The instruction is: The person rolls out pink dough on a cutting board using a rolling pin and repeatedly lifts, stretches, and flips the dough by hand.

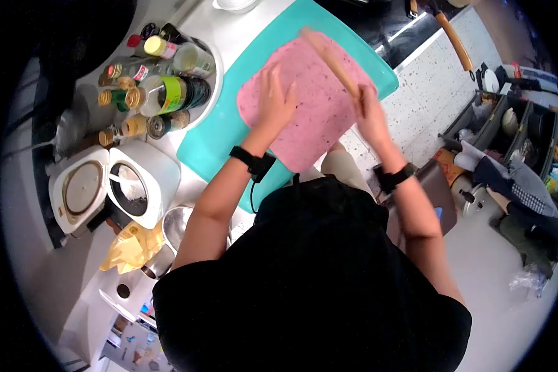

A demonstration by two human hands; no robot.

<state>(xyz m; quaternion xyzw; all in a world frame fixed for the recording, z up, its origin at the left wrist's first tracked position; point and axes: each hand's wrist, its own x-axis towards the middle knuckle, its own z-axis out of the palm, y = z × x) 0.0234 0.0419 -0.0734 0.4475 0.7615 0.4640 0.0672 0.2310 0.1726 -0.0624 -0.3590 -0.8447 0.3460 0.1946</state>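
Observation:
A large flat pink sheet with dark specks (319, 105) lies on a teal mat (211, 139), its lower corner near my body. My left hand (278, 102) is spread over the left part of the sheet, fingers apart, with nothing in it. At the right edge of the sheet, my right hand (369, 115) grips one end of a slim wooden stick (332, 62). The stick slants up and left above the sheet, and its far end is blurred by motion. Whether the stick touches the sheet I cannot tell.
Left of the mat, a round white tray (217, 77) holds several bottles (161, 96). Nearer me are an open white rice cooker (139, 186), a metal bowl (177, 226) and a yellow bag (133, 245). A pan handle (456, 43) juts out at upper right, above dark storage bins (511, 124).

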